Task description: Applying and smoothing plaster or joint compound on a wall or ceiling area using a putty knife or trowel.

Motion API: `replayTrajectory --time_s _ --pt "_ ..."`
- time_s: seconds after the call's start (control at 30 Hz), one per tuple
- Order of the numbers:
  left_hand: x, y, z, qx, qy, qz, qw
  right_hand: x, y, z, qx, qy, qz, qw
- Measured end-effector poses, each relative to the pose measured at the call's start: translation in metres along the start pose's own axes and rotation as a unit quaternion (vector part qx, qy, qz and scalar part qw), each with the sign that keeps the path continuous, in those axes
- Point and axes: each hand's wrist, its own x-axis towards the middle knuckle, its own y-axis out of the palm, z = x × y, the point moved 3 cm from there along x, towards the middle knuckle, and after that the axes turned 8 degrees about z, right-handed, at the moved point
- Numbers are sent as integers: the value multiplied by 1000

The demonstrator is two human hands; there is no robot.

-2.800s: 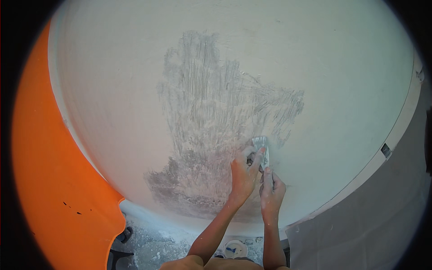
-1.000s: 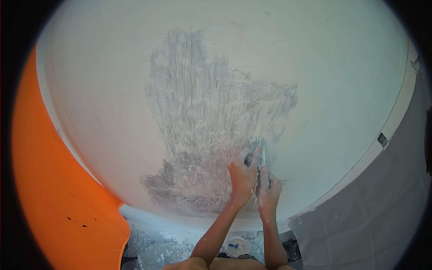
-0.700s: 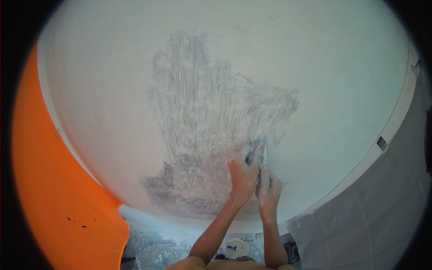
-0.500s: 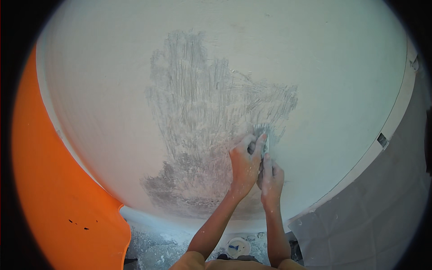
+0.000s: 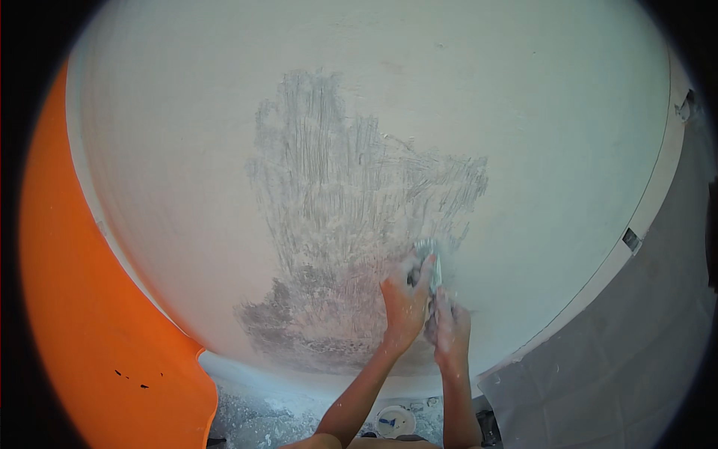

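A pale wall [image 5: 538, 187] fills most of the view, with a rough grey scratched patch [image 5: 318, 172] in its middle. Against the lower right part of this patch, both of my hands hold a flat, narrow scraper-like tool [image 5: 436, 271]. Its front edge looks pale and comb-like, but blur and my fingers hide its exact kind. My left hand [image 5: 406, 299] is closed on the tool's upper part, thumb along it. Below and to the right, my right hand [image 5: 452, 325] wraps round its lower end. White dust coats both hands.
An orange sheet [image 5: 105, 299] borders the wall on the left, and a grey sheet [image 5: 598, 359] on the right. Below, a round white container [image 5: 396, 423] with a blue item inside stands on the white-spattered floor [image 5: 262, 411].
Both hands and the tool have moved down along the patch, a little to the left. The wall's upper part also sits slightly lower in view.
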Motion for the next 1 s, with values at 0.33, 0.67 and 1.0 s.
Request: replayTrajectory --time_s 0.33,0.67,1.0 --pt "-1 1 9 -20 -17 -30 999 0 3 -34 -58 -84 -36 994" --pt "-2 1 -3 20 11 -29 999 3 -3 -19 -59 -49 -14 997" --pt "1 4 8 39 12 -43 998 9 0 -14 -25 -28 -13 999"
